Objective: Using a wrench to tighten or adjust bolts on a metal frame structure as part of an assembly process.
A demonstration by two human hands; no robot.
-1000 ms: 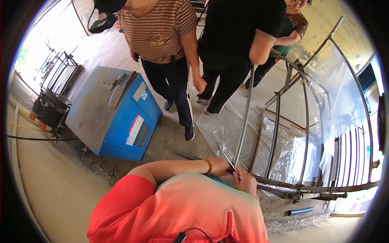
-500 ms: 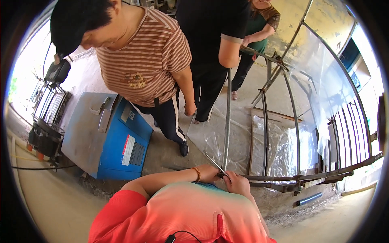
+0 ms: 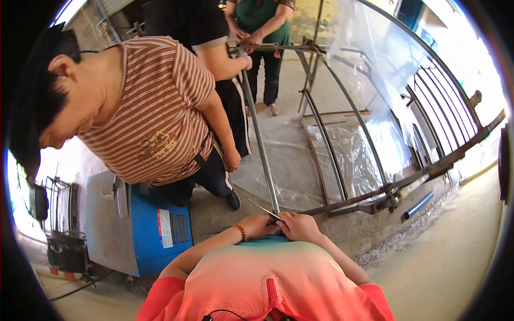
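both forearms come in from below over the chest, bare, elbows out wide, converging at centre. left hand (image 3: pixel 256 226) sits palm-down, fingers curled, a beaded band on the wrist. right hand (image 3: pixel 299 226) is just beside it, knuckles up, fingers bent in a closed grip. the two hands touch or nearly touch. fingertips are hidden, so exact grip is unclear.
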